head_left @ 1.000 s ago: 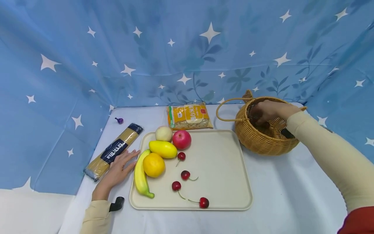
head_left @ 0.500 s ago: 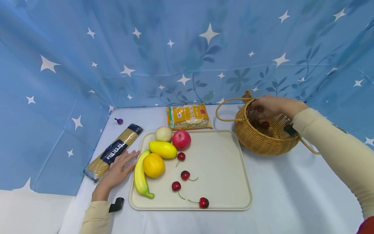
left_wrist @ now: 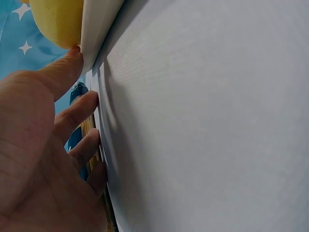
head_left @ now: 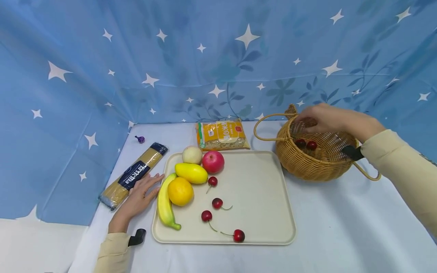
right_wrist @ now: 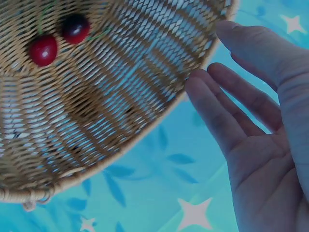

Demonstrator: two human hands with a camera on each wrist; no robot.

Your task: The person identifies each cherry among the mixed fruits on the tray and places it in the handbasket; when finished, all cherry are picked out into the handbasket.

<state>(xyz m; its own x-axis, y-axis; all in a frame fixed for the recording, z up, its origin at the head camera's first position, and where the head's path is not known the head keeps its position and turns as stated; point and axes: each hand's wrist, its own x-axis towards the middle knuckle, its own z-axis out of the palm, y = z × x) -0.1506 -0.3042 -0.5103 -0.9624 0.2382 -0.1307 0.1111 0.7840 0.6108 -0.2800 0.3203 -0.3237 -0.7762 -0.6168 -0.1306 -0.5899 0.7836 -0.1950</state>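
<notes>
My right hand (head_left: 322, 118) hovers over the back rim of a wicker basket (head_left: 310, 168). In the right wrist view, that hand's fingers (right_wrist: 212, 108) are extended beside the rim, and nothing is held; contact with the rim cannot be told. Two dark red cherries (right_wrist: 43, 50) lie inside the basket. My left hand (head_left: 138, 199) rests with spread fingers between the beige tray (head_left: 252, 197) and a spaghetti pack (head_left: 134, 174). In the left wrist view, its thumb (left_wrist: 65, 70) touches the tray's edge near the banana (head_left: 165, 204).
The tray also bears an orange (head_left: 181, 191), a mango-like yellow fruit (head_left: 191, 173), a pale round fruit (head_left: 192, 155), a pink-red fruit (head_left: 213, 162) and several cherries (head_left: 217, 203). A yellow food packet (head_left: 223, 135) lies behind it. A small purple-wrapped item (head_left: 140, 139) sits at back left.
My right hand has risen from inside the basket toward its back rim, uncovering the two cherries there. The left hand stays in place.
</notes>
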